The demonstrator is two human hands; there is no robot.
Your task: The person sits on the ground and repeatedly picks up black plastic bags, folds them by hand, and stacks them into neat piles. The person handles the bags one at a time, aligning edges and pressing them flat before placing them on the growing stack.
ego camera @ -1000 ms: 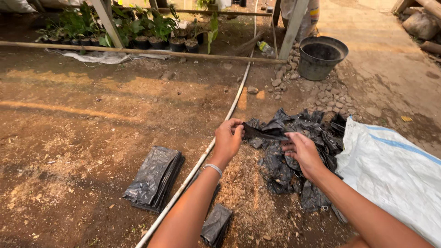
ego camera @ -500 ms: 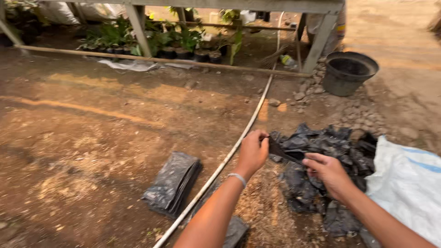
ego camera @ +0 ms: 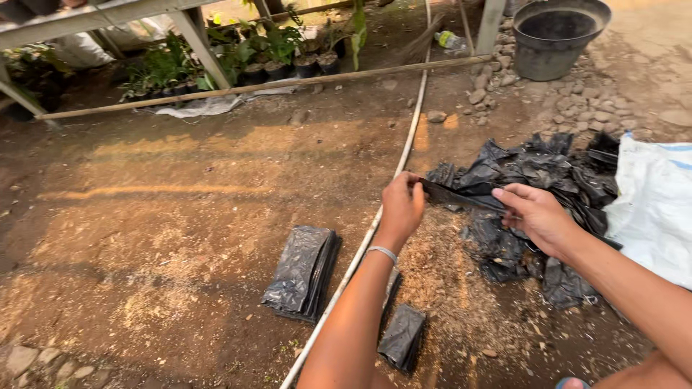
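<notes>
Black plastic is what both hands are on: seen from the head camera, the left hand [ego camera: 401, 205] pinches one end of a flattened black bag [ego camera: 461, 197] and the right hand [ego camera: 533, 216] grips the other end, so the bag is stretched taut between them, held just above the ground in front of a loose heap of crumpled black bags [ego camera: 537, 187]. Both hands are closed narrow on the bag, fingers curled over its edges. Compared with a second ago, the hands have drawn further apart and the bag now reads as a straight flat strip rather than a bunched piece at the heap, which suggests it has been pulled smooth. A neat stack of flattened bags [ego camera: 301, 274] lies on the dirt ground [ego camera: 144, 238] to the left of a white pipe [ego camera: 375, 223] that runs diagonally under the left forearm; two smaller flat bags [ego camera: 402, 337] lie just beside the pipe, nearer the person. A white sack [ego camera: 652, 209] sits touching the heap on the right. Farther off stand a dark bucket [ego camera: 551, 39] among stones and a row of potted seedlings [ego camera: 245, 57] behind a bamboo pole [ego camera: 274, 86].
</notes>
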